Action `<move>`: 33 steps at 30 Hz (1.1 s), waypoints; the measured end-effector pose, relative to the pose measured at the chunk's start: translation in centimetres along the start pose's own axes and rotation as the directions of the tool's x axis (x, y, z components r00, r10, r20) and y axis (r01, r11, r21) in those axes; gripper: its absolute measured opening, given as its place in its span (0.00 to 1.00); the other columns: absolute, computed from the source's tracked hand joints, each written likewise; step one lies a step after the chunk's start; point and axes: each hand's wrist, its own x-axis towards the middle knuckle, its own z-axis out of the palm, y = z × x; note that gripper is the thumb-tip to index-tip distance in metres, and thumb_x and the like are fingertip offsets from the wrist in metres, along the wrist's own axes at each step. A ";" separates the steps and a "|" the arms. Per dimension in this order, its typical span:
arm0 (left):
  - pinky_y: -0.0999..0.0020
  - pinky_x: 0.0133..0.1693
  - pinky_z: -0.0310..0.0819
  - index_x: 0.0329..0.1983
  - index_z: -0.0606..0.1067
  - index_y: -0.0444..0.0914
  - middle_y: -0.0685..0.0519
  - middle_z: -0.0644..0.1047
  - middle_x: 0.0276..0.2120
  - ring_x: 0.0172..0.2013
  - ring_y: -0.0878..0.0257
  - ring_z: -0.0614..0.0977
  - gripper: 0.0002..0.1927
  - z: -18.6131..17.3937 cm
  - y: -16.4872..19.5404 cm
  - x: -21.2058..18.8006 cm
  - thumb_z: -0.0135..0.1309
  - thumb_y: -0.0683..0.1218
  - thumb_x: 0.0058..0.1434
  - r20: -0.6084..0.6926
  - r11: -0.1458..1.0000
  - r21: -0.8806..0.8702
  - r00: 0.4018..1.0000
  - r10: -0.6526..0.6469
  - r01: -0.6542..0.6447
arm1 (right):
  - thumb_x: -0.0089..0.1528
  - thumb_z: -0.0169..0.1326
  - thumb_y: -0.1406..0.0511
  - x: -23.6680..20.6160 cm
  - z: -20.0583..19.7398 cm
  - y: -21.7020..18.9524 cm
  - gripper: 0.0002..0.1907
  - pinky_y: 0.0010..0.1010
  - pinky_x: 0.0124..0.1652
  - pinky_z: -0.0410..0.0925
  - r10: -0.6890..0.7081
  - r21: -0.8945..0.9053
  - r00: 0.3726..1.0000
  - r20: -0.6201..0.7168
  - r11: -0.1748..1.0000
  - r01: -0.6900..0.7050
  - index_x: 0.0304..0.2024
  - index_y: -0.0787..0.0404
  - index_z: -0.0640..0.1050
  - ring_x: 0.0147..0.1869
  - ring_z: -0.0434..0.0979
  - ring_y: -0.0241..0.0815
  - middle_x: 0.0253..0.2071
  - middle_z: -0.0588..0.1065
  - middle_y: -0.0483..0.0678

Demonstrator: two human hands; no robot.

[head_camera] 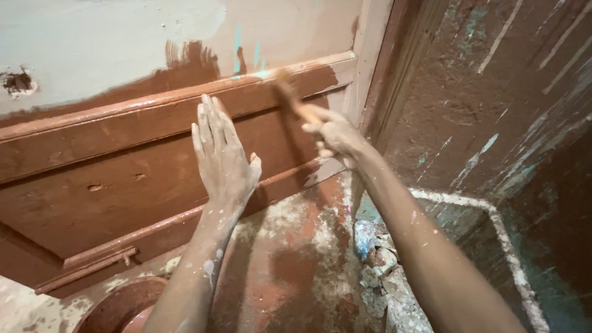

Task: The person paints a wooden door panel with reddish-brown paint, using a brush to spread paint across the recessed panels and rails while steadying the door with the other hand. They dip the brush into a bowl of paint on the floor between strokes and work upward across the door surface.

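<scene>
Biggest thing in front of me is the door (pixel 123 166), a wooden panelled slab, most of it glistening in wet red-brown paint, with a pale unpainted patch up top and a raised moulding running across it. It reads as heavy and rigid, nothing to grip, only to lean on, and slick wherever the coat is fresh. Left hand (pixel 222 154) is flat against the panel, fingers together and stretched out, palm pressed to the wood, clamped on nothing. Down at the bottom edge, a round paint bowl (pixel 120 308) of the same red-brown sits on the spattered floor (pixel 296 259). Right hand (pixel 333 137) is up by the moulding near the door frame, fingers wrapped tight round the paintbrush (pixel 290 95). Brush is blurred, bristles on the moulding; I judge it light and stiff in the handle, soft at the tip, likely slippery with paint, best held low on the handle as now
</scene>
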 end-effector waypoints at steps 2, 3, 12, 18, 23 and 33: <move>0.49 0.74 0.38 0.76 0.44 0.25 0.34 0.43 0.76 0.76 0.44 0.45 0.62 0.0 -0.1 0.1 0.69 0.49 0.48 -0.002 1.000 -0.003 1.000 -0.017 0.017 | 0.67 0.48 0.65 -1.0 -0.4 -1.0 0.27 0.18 0.12 0.52 0.031 -0.117 0.982 0.187 0.993 -0.009 0.70 0.43 0.68 0.15 0.54 0.26 0.21 0.69 0.39; 0.49 0.74 0.38 0.76 0.44 0.25 0.34 0.43 0.76 0.76 0.44 0.45 0.62 0.0 -0.2 0.1 0.69 0.50 0.48 -0.004 1.000 -0.004 1.000 -0.025 0.025 | 0.68 0.47 0.64 -1.2 -0.8 -1.3 0.28 0.18 0.12 0.51 0.052 -0.175 0.960 0.276 0.985 -0.003 0.71 0.42 0.65 0.14 0.53 0.26 0.20 0.69 0.40; 0.50 0.74 0.39 0.76 0.43 0.25 0.35 0.44 0.76 0.76 0.45 0.45 0.63 -0.1 0.1 0.2 0.69 0.50 0.48 -0.013 1.000 0.017 1.000 -0.018 0.018 | 0.69 0.53 0.61 2.5 -2.9 1.7 0.22 0.22 0.16 0.56 -0.021 0.252 0.921 -0.389 0.959 0.129 0.65 0.60 0.76 0.17 0.58 0.27 0.22 0.69 0.38; 0.49 0.73 0.39 0.76 0.43 0.25 0.34 0.44 0.76 0.76 0.45 0.45 0.62 -0.3 -0.5 0.2 0.69 0.49 0.47 -0.015 1.000 -0.019 1.000 -0.018 0.018 | 0.69 0.53 0.54 0.4 -3.7 0.4 0.19 0.26 0.18 0.62 -0.464 -0.476 0.780 -0.420 0.844 0.246 0.61 0.46 0.79 0.17 0.64 0.29 0.17 0.70 0.38; 0.49 0.74 0.39 0.76 0.43 0.25 0.35 0.44 0.76 0.76 0.45 0.45 0.61 -0.1 -0.2 0.2 0.68 0.48 0.48 -0.019 0.999 -0.035 1.000 -0.020 0.020 | 0.72 0.48 0.53 -0.5 -1.4 1.1 0.18 0.36 0.19 0.62 -0.579 -0.810 0.802 -0.144 0.535 0.241 0.62 0.43 0.78 0.17 0.64 0.36 0.18 0.74 0.47; 0.50 0.74 0.38 0.76 0.44 0.25 0.36 0.43 0.77 0.76 0.45 0.45 0.60 -0.7 -0.1 0.6 0.67 0.49 0.49 -0.023 0.999 -0.030 1.000 -0.019 0.019 | 0.68 0.48 0.49 -2.0 -2.8 -0.6 0.25 0.19 0.16 0.48 0.147 -0.572 0.988 0.042 0.814 -0.097 0.56 0.58 0.80 0.16 0.52 0.30 0.17 0.59 0.38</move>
